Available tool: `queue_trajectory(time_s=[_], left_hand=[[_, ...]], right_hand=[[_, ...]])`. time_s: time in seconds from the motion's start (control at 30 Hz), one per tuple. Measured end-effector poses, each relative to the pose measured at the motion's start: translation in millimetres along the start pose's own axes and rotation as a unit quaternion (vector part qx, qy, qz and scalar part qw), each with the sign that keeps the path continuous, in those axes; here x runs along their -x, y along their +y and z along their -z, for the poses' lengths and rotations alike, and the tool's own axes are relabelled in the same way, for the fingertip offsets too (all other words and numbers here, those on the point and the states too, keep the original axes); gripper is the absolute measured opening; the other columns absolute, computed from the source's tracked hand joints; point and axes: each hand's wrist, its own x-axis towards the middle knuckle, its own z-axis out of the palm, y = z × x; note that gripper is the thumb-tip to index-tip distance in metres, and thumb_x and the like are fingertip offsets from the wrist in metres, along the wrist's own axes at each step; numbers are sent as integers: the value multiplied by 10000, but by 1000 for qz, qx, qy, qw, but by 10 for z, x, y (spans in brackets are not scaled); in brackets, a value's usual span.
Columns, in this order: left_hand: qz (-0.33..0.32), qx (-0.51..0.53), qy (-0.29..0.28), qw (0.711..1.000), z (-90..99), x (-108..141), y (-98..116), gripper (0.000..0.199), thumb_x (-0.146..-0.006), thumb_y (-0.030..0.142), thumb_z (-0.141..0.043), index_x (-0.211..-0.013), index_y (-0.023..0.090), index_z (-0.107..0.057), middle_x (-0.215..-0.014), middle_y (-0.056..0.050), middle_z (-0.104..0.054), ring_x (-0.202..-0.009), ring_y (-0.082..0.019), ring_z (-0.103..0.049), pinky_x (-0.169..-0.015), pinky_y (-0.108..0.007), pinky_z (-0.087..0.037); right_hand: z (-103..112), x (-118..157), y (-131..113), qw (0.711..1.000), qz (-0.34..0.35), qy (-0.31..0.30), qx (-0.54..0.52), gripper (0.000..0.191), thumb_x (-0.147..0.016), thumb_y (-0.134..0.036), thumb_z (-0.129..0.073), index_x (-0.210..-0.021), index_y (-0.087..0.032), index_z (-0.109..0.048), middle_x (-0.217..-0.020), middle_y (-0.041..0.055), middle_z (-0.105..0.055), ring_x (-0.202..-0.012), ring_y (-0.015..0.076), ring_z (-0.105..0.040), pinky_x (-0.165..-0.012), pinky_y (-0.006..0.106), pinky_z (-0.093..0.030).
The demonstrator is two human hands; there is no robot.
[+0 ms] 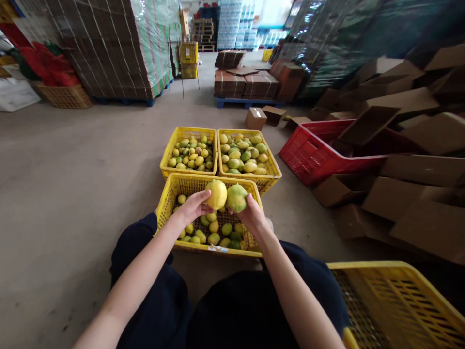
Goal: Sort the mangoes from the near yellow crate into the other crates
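Observation:
My left hand (196, 207) is closed around a yellow fruit (217, 195), holding it from its left side. A greener fruit (237, 198) is gripped from the right by my right hand (251, 213). The two fruits are side by side above the near yellow crate (218, 248), which holds several green and yellow fruits. Behind it, a back left crate (164, 160) and a back right crate (273, 178), both yellow, are filled with similar fruits.
At the lower right is another yellow crate (395, 266). A red crate (307, 157) and a heap of cardboard boxes (425, 208) lie to the right. Farther back, flattened cartons (229, 85) rest on a blue pallet (247, 103). Wrapped stacks (105, 48) stand left.

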Motion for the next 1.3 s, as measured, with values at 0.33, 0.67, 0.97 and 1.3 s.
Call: queue_trajectory(time_s=[0.33, 0.67, 0.97, 1.3], left_hand=[[-30, -121, 47, 991, -136, 80, 43, 547, -577, 418, -864, -944, 98, -613, -850, -59, -690, -634, -137, -669, -633, -272, -581], [-56, -191, 57, 978, -147, 96, -2, 711, -478, 248, -913, -1044, 136, -497, -787, 18, -639, -539, -103, -616, -542, -252, -549], [-20, -181, 88, 979, -120, 71, 13, 593, -785, 644, -602, -1140, 176, -523, -725, -22, -676, -495, -154, -644, -467, -244, -503], [-22, -180, 110, 977, -56, 10, -48, 605, -895, 670, -357, -1184, 167, -528, -635, -36, -658, -431, -151, -595, -392, -239, -427]], right_hand=[[-52, 9, 10, 999, 0, 16, 42, 434, -621, -568, -779, -864, -229, -660, -822, 29, -701, -771, 209, -653, -598, 294, -547], [-49, 25, 36, 998, -13, 32, 49, 443, -606, -521, -809, -894, -206, -689, -831, 28, -702, -700, 172, -618, -579, 266, -520], [-51, 29, 57, 997, -21, 37, 61, 442, -615, -517, -801, -905, -202, -693, -819, 25, -711, -699, 178, -627, -586, 275, -514], [-88, 33, 52, 997, -23, 42, 62, 479, -597, -531, -804, -920, -195, -694, -886, 39, -724, -751, 210, -652, -589, 296, -542]])
